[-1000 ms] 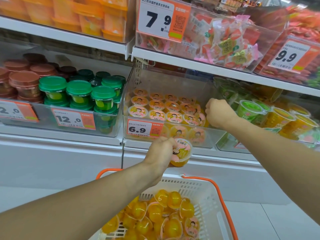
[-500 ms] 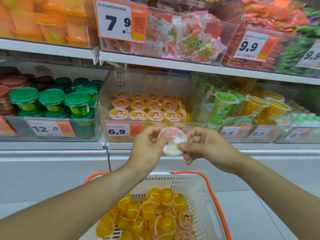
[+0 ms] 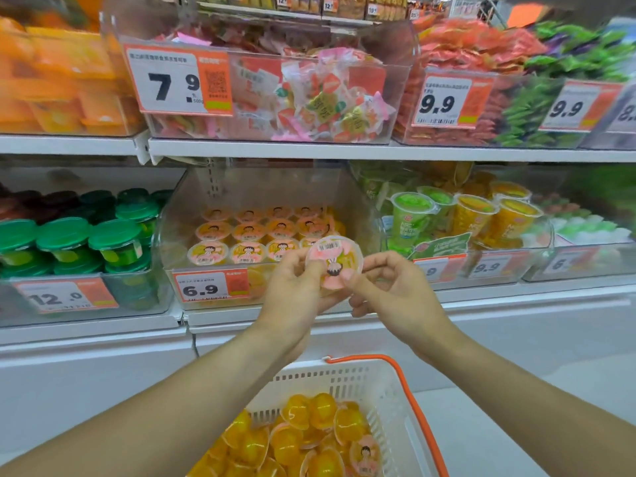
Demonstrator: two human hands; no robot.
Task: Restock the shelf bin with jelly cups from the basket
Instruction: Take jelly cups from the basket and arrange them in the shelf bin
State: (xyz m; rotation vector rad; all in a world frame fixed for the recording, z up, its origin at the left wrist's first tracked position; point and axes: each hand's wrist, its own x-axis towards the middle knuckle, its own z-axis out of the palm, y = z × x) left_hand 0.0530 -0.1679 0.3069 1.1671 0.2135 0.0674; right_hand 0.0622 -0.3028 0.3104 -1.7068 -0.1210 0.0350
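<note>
One jelly cup (image 3: 333,260), pink lid with a barcode and a cartoon figure facing me, is held between both hands in front of the clear shelf bin (image 3: 275,187). My left hand (image 3: 296,287) pinches its left edge and my right hand (image 3: 385,287) pinches its lower right edge. Rows of the same cups (image 3: 247,232) fill the left and middle of the bin, above a 6.9 price tag (image 3: 210,286). Below stands a white basket (image 3: 389,383) with an orange handle, with several orange jelly cups (image 3: 296,438) heaped in it.
A bin of green-lidded cups (image 3: 82,242) stands to the left. To the right is a bin of tall green and orange drink cups (image 3: 461,215). The upper shelf (image 3: 344,151) overhangs the jelly bin and carries bins of wrapped sweets (image 3: 323,98).
The left hand lifted a cup from basket height to bin height. The right hand drew back from the bin and joined it on the cup. The lid was turned to face me.
</note>
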